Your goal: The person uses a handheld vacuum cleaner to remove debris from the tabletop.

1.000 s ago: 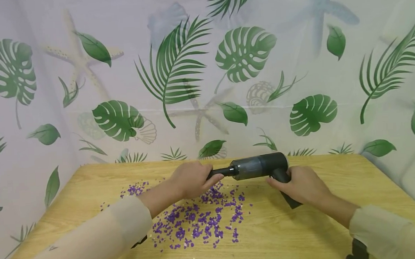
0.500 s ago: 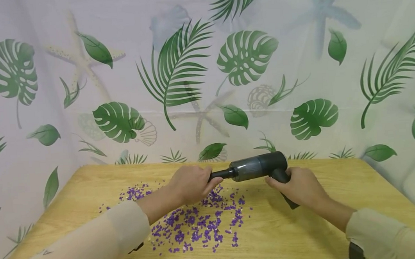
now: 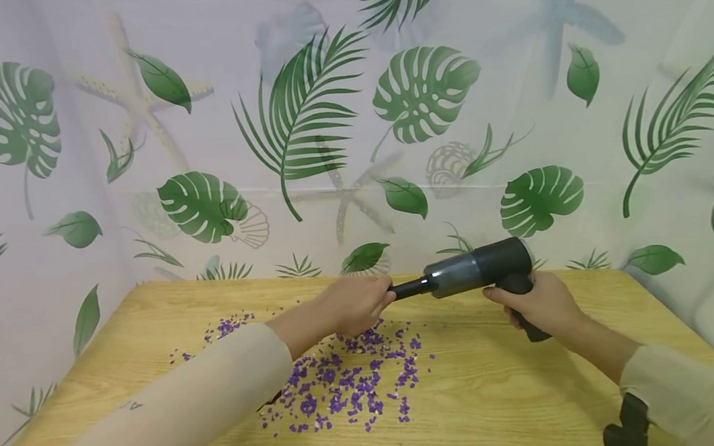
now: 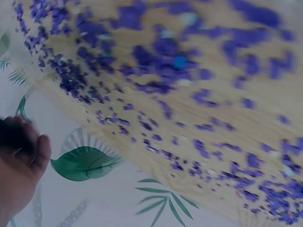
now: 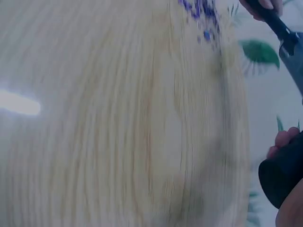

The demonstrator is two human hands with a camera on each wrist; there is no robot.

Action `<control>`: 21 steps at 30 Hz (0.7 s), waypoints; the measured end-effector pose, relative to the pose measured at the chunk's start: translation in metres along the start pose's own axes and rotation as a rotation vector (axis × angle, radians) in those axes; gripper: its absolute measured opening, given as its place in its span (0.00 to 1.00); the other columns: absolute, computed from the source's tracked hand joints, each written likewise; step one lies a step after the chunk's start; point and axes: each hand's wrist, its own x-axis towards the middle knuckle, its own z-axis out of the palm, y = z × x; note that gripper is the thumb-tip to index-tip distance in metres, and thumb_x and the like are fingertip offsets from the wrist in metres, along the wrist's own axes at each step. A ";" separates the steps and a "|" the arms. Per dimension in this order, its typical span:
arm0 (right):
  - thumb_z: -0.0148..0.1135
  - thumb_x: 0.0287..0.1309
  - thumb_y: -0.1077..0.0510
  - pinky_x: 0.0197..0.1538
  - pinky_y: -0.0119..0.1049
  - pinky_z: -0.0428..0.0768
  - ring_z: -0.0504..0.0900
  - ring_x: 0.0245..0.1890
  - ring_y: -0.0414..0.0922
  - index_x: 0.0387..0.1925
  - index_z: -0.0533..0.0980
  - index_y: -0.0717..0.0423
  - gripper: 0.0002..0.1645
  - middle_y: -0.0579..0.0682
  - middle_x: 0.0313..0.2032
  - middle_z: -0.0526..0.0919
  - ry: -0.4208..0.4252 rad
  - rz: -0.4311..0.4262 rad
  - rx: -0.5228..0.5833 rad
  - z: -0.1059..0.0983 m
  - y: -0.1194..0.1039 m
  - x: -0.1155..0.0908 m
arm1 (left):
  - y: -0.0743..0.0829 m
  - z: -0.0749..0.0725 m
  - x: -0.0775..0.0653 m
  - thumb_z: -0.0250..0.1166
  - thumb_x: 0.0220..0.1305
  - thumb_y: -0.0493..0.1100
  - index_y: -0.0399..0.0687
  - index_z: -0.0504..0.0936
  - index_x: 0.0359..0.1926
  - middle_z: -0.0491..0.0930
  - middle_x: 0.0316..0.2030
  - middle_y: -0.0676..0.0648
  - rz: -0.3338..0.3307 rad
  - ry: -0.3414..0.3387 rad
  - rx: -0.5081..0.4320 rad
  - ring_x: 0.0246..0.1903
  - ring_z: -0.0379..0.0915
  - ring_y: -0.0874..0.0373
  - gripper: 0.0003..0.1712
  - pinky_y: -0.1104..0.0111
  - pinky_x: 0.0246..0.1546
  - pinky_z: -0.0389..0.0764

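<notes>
A black handheld vacuum cleaner [image 3: 495, 263] with a clear grey dust cup is held up over the back of the table, tilted slightly, motor end higher. My right hand [image 3: 549, 304] grips its handle [image 5: 279, 177]. At the other end my left hand [image 3: 358, 305] holds the slim black nozzle [image 3: 410, 288], whose tip is hidden in the fingers. In the left wrist view the left hand [image 4: 21, 175] is curled round a dark, blurred part. Below and left of the hands, small purple paper scraps [image 3: 341, 385] lie scattered, with a few pale ones among them.
The wooden table [image 3: 512, 403] has its back edge against a white cloth backdrop [image 3: 339, 116] printed with green leaves, starfish and shells. A black strap mount [image 3: 628, 424] sits on the right wrist. Another clump of scraps [image 3: 229, 326] lies behind the left forearm.
Both hands have moved right with the vacuum cleaner, and its motor end has risen and tilted up. The scraps look the same.
</notes>
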 end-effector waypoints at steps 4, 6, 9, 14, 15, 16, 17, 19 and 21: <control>0.70 0.59 0.44 0.30 0.38 0.76 0.79 0.25 0.44 0.40 0.78 0.64 0.25 0.49 0.25 0.83 0.060 -0.036 -0.078 -0.020 0.025 0.008 | 0.007 0.007 0.034 0.52 0.77 0.41 0.44 0.77 0.55 0.81 0.40 0.49 -0.006 -0.072 -0.047 0.38 0.77 0.58 0.13 0.67 0.42 0.79; 0.70 0.59 0.45 0.32 0.38 0.76 0.78 0.27 0.43 0.43 0.77 0.63 0.25 0.47 0.28 0.83 0.062 -0.011 -0.078 -0.027 0.038 0.014 | 0.010 0.011 0.049 0.56 0.74 0.39 0.45 0.81 0.55 0.83 0.44 0.48 -0.009 -0.051 -0.037 0.44 0.79 0.57 0.13 0.68 0.48 0.80; 0.71 0.58 0.48 0.34 0.36 0.77 0.78 0.28 0.42 0.39 0.78 0.61 0.21 0.45 0.27 0.83 0.059 0.046 -0.060 -0.030 0.057 0.021 | 0.014 0.020 0.066 0.60 0.72 0.38 0.47 0.85 0.51 0.85 0.45 0.50 -0.018 -0.034 -0.028 0.47 0.80 0.57 0.12 0.70 0.51 0.79; 0.70 0.56 0.50 0.34 0.30 0.75 0.79 0.21 0.42 0.24 0.80 0.59 0.16 0.44 0.17 0.81 0.141 0.084 -0.109 -0.027 0.080 0.023 | 0.020 0.030 0.077 0.62 0.70 0.38 0.49 0.87 0.52 0.87 0.45 0.51 -0.039 -0.058 -0.084 0.46 0.82 0.60 0.13 0.73 0.47 0.81; 0.70 0.55 0.50 0.33 0.29 0.75 0.79 0.20 0.42 0.21 0.79 0.59 0.17 0.45 0.15 0.80 0.172 0.071 -0.134 -0.028 0.082 0.022 | 0.021 0.031 0.078 0.63 0.70 0.38 0.49 0.87 0.52 0.87 0.45 0.51 -0.042 -0.054 -0.101 0.45 0.82 0.60 0.13 0.74 0.47 0.81; 0.70 0.55 0.50 0.32 0.29 0.74 0.78 0.19 0.42 0.19 0.79 0.59 0.18 0.45 0.13 0.79 0.198 0.061 -0.161 -0.028 0.083 0.022 | 0.022 0.031 0.079 0.63 0.70 0.39 0.50 0.87 0.53 0.87 0.45 0.51 -0.041 -0.048 -0.113 0.44 0.82 0.60 0.13 0.74 0.46 0.81; 0.69 0.55 0.50 0.32 0.29 0.73 0.78 0.19 0.41 0.18 0.79 0.59 0.19 0.45 0.12 0.78 0.220 0.049 -0.191 -0.029 0.084 0.021 | 0.023 0.031 0.079 0.63 0.69 0.39 0.50 0.87 0.53 0.87 0.44 0.51 -0.040 -0.040 -0.122 0.43 0.82 0.61 0.13 0.74 0.45 0.81; 0.70 0.53 0.49 0.31 0.29 0.72 0.77 0.18 0.40 0.14 0.78 0.58 0.21 0.45 0.11 0.77 0.258 0.024 -0.253 -0.031 0.085 0.020 | 0.025 0.031 0.078 0.65 0.68 0.40 0.50 0.88 0.51 0.87 0.42 0.51 -0.033 -0.026 -0.137 0.40 0.82 0.62 0.13 0.75 0.42 0.81; 0.69 0.52 0.49 0.30 0.29 0.71 0.76 0.19 0.40 0.12 0.78 0.57 0.21 0.45 0.10 0.76 0.271 0.011 -0.298 -0.034 0.086 0.019 | 0.028 0.032 0.077 0.66 0.68 0.41 0.50 0.88 0.50 0.88 0.42 0.52 -0.026 -0.018 -0.132 0.39 0.82 0.62 0.12 0.76 0.41 0.81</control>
